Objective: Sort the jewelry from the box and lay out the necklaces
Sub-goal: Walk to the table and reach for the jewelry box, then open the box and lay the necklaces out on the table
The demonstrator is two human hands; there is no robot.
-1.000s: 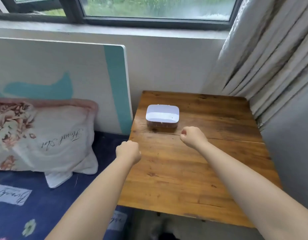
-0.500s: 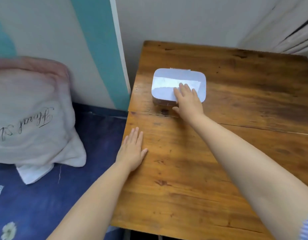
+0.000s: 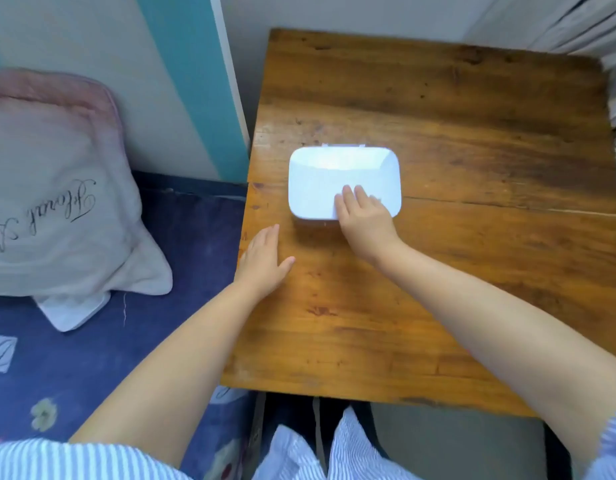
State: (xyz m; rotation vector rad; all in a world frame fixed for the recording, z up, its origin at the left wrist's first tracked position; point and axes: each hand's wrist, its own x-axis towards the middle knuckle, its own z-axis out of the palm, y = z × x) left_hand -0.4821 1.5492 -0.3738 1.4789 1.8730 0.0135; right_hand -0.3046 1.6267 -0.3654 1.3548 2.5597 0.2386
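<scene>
A white box point(image 3: 320, 181) with rounded corners and a closed lid sits on the left half of the wooden table point(image 3: 473, 150). My right hand point(image 3: 365, 226) lies on the near right part of the lid, fingers flat on top and palm over the front edge; the thumb is hidden. My left hand point(image 3: 261, 261) rests flat on the table by its left edge, just in front and to the left of the box, fingers apart and holding nothing. No jewelry shows.
A bed with a dark blue cover point(image 3: 92, 358) and a pale pillow point(image 3: 50, 188) adjoins the table's left edge. A white and teal board point(image 3: 182, 81) leans on the wall behind. Curtains point(image 3: 559, 19) hang at the back right.
Both fists opened; the left hand went flat on the table and the right reached onto the lid. The box has since slid nearer to me, and my head has tilted further down.
</scene>
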